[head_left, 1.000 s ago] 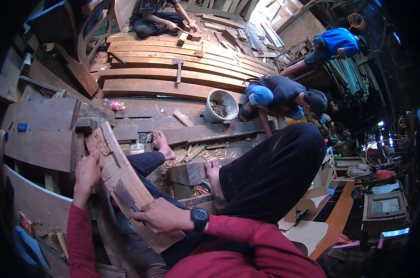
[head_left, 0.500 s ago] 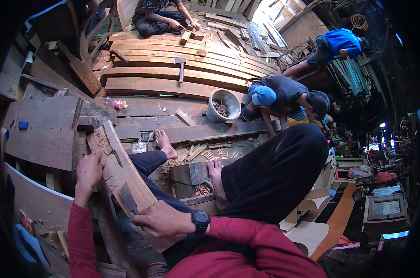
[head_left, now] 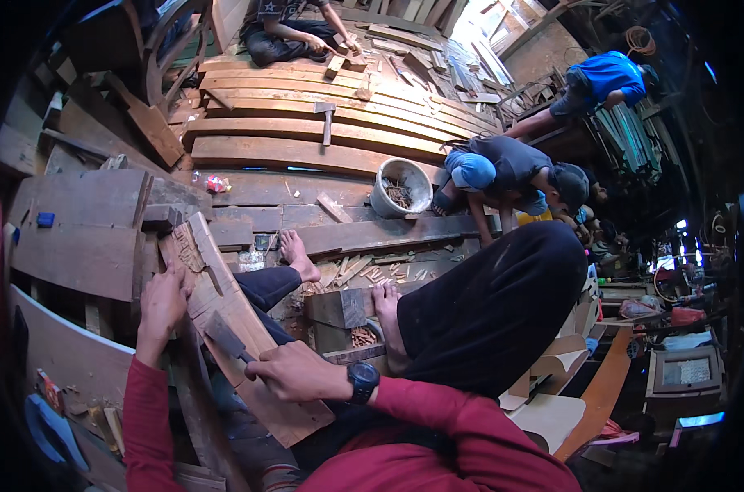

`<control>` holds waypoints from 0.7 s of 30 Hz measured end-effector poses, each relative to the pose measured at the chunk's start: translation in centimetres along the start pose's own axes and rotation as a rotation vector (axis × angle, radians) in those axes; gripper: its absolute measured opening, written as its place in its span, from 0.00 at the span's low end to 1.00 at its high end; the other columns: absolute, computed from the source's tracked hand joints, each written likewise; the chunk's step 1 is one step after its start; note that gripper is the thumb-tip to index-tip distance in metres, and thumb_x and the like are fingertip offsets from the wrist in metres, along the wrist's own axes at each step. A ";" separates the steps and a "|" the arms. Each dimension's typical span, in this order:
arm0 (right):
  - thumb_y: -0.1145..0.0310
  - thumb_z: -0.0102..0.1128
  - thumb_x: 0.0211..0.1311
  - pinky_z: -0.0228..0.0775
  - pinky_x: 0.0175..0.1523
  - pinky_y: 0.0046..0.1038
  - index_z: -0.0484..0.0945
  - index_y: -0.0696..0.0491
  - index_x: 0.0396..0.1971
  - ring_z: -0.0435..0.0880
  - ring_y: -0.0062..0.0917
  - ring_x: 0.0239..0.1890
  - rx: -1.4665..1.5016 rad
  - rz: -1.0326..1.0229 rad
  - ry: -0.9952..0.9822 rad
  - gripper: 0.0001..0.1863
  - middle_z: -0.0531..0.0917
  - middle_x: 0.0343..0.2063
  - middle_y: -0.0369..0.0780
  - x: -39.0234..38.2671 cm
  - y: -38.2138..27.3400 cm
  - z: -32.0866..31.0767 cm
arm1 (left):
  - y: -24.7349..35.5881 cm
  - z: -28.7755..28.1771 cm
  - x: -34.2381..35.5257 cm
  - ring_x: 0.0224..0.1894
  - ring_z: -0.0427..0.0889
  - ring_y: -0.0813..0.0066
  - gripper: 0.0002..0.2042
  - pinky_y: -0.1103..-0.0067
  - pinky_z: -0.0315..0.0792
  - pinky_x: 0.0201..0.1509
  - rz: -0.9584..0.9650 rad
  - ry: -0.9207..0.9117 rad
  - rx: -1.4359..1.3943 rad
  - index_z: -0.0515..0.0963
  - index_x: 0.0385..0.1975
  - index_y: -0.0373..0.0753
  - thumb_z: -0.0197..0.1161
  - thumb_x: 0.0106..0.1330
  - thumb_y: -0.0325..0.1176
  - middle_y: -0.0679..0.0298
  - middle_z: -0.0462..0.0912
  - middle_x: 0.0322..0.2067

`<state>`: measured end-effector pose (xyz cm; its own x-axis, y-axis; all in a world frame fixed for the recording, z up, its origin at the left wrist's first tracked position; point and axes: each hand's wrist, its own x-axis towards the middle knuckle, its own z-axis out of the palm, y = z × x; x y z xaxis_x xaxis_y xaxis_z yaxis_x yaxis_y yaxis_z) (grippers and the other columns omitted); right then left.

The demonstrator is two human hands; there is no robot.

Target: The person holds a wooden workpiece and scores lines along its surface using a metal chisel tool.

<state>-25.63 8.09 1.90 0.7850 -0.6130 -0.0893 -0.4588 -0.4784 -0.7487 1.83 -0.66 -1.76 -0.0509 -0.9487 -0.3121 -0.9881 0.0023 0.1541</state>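
A thick, light-brown wooden board (head_left: 226, 305) lies slanted across my lap area, its far end chipped and rough with a dark notch beside it. My left hand (head_left: 163, 310) is closed on the board's left edge, near that cut end. In my right hand (head_left: 300, 374) is the handle of a chisel (head_left: 225, 334), whose wide, flat grey blade points toward the far end. The blade lies low over the board's face; whether it touches the wood I cannot tell. Several pencil-like lines cross the board.
Long planks (head_left: 298, 153) lie beyond my feet, with a hammer-like tool (head_left: 326, 123) on them. A bucket (head_left: 401, 188) of scraps stands before a crouching co-worker (head_left: 511, 170). Wood blocks (head_left: 336, 308) and chips lie by my feet. Another person (head_left: 294, 37) sits at the far side.
My right hand has slid a little away from me along the board, carrying the chisel with it. My left hand keeps its place on the board's edge. The whole view shifts slightly.
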 end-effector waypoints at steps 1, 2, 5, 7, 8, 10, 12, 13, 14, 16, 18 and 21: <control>0.72 0.57 0.48 0.71 0.31 0.42 0.78 0.51 0.42 0.82 0.43 0.29 0.035 -0.035 0.000 0.17 0.81 0.27 0.44 0.1 -1.1 -0.8 | -0.1 0.0 0.2 0.44 0.84 0.44 0.19 0.58 0.78 0.47 0.027 0.011 0.001 0.76 0.52 0.37 0.66 0.62 0.34 0.44 0.82 0.47; 0.73 0.58 0.48 0.71 0.31 0.42 0.78 0.51 0.42 0.82 0.43 0.30 0.071 -0.069 0.001 0.17 0.80 0.28 0.44 0.1 -1.8 -1.2 | -0.1 0.1 0.2 0.44 0.83 0.45 0.19 0.58 0.78 0.48 0.054 0.021 0.002 0.76 0.52 0.37 0.66 0.62 0.34 0.44 0.81 0.49; 0.72 0.58 0.48 0.71 0.31 0.42 0.78 0.51 0.41 0.82 0.42 0.29 0.085 -0.033 0.040 0.16 0.79 0.26 0.43 -0.1 0.3 0.4 | 0.9 -0.6 0.0 0.45 0.83 0.45 0.18 0.58 0.78 0.49 -0.029 -0.023 -0.034 0.77 0.51 0.38 0.66 0.62 0.35 0.45 0.81 0.50; 0.73 0.57 0.48 0.72 0.32 0.41 0.78 0.50 0.39 0.82 0.42 0.29 0.015 0.028 -0.008 0.15 0.79 0.25 0.44 0.0 0.3 0.2 | 0.5 -0.5 -0.1 0.45 0.83 0.45 0.17 0.58 0.78 0.49 -0.008 0.005 -0.025 0.77 0.50 0.38 0.66 0.62 0.35 0.45 0.81 0.50; 0.73 0.57 0.48 0.72 0.32 0.41 0.78 0.50 0.39 0.82 0.42 0.29 0.021 0.025 -0.014 0.15 0.79 0.25 0.44 0.0 -0.6 -0.4 | 0.5 -0.3 -0.4 0.45 0.83 0.45 0.17 0.58 0.78 0.49 0.011 0.025 -0.022 0.78 0.50 0.38 0.66 0.62 0.35 0.45 0.81 0.50; 0.73 0.59 0.47 0.72 0.35 0.42 0.80 0.52 0.37 0.82 0.44 0.32 0.131 -0.028 0.023 0.14 0.81 0.27 0.45 0.1 -1.9 -1.4 | 0.8 -0.9 -0.3 0.45 0.83 0.44 0.17 0.58 0.78 0.49 -0.013 -0.004 -0.026 0.78 0.50 0.38 0.66 0.63 0.35 0.45 0.81 0.50; 0.72 0.58 0.47 0.72 0.35 0.43 0.80 0.52 0.37 0.82 0.44 0.31 0.120 -0.005 0.062 0.13 0.81 0.26 0.45 -0.2 -0.6 -0.3 | 1.3 -1.0 -0.1 0.45 0.83 0.44 0.17 0.58 0.78 0.49 -0.027 -0.029 -0.033 0.78 0.50 0.38 0.66 0.63 0.35 0.46 0.82 0.49; 0.72 0.58 0.47 0.72 0.35 0.43 0.80 0.52 0.36 0.82 0.44 0.31 0.113 0.005 0.102 0.13 0.81 0.25 0.45 0.2 -0.5 -0.2 | 1.1 -0.9 -0.3 0.45 0.83 0.44 0.17 0.58 0.78 0.49 -0.042 -0.029 -0.040 0.78 0.50 0.38 0.65 0.63 0.35 0.46 0.82 0.48; 0.72 0.58 0.47 0.72 0.35 0.43 0.80 0.52 0.36 0.82 0.44 0.31 0.112 0.003 0.105 0.13 0.81 0.25 0.45 0.2 -0.5 -0.3 | 1.0 -0.9 -0.3 0.44 0.84 0.44 0.18 0.58 0.78 0.49 -0.057 -0.028 -0.047 0.78 0.51 0.38 0.65 0.63 0.35 0.46 0.83 0.46; 0.71 0.57 0.47 0.71 0.34 0.44 0.80 0.53 0.35 0.82 0.45 0.30 0.051 0.033 0.014 0.12 0.81 0.24 0.45 -0.1 -0.9 -0.9 | 0.7 -0.5 -0.1 0.44 0.84 0.44 0.18 0.58 0.78 0.49 -0.023 -0.002 -0.034 0.78 0.52 0.38 0.65 0.63 0.35 0.46 0.82 0.48; 0.71 0.57 0.47 0.71 0.33 0.44 0.80 0.53 0.35 0.82 0.45 0.30 0.091 -0.016 0.047 0.12 0.81 0.24 0.45 -0.1 -1.4 -1.1 | 0.7 -0.4 -0.3 0.44 0.84 0.45 0.19 0.58 0.78 0.49 0.008 0.019 -0.025 0.77 0.53 0.39 0.66 0.62 0.35 0.46 0.82 0.49; 0.71 0.57 0.46 0.71 0.33 0.44 0.80 0.53 0.34 0.82 0.45 0.30 0.169 -0.042 0.086 0.12 0.81 0.24 0.45 0.1 -0.8 -0.8 | 0.9 -0.7 -0.1 0.45 0.84 0.45 0.20 0.58 0.78 0.49 -0.062 -0.051 -0.048 0.77 0.54 0.38 0.66 0.62 0.35 0.46 0.78 0.55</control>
<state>-25.56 7.91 3.07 0.7601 -0.6497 -0.0046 -0.3444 -0.3969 -0.8508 1.07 -0.73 -0.92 0.0020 -0.9290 -0.3700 -0.9816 -0.0725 0.1769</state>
